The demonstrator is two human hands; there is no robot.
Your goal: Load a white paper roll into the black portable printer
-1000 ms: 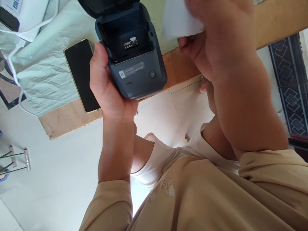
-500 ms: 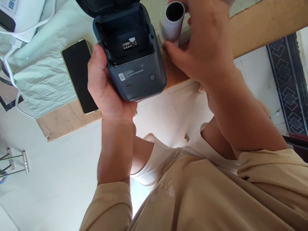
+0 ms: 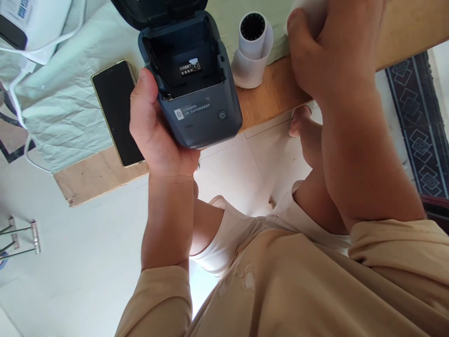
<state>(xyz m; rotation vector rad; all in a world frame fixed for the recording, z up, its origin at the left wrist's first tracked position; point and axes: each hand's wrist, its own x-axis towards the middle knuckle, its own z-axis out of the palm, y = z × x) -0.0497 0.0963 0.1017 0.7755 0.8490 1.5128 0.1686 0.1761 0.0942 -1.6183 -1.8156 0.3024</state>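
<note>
My left hand (image 3: 154, 126) is wrapped round a dark blue label printer (image 3: 206, 119), whose lid (image 3: 157, 9) stands raised. The compartment inside shows a small printed label and no roll. Just right of the printer, a white paper roll (image 3: 250, 70) with a dark ribbed core stands on the table, its outer strip partly unwound. Farther right, my right hand (image 3: 336, 56) is closed on another white roll (image 3: 314, 16), partly cut off by the top edge and covered by my fingers.
A smartphone (image 3: 117, 112) with a dark screen lies left of the printer. White cables (image 3: 16, 89) and a white device (image 3: 45, 28) are at the upper left on the green cloth (image 3: 66, 112). The wooden table edge (image 3: 101, 171) runs across above my legs.
My right hand has left the roll with the dark core, which now stands by itself, and has moved right onto another white roll. The left hand and printer have barely shifted.
</note>
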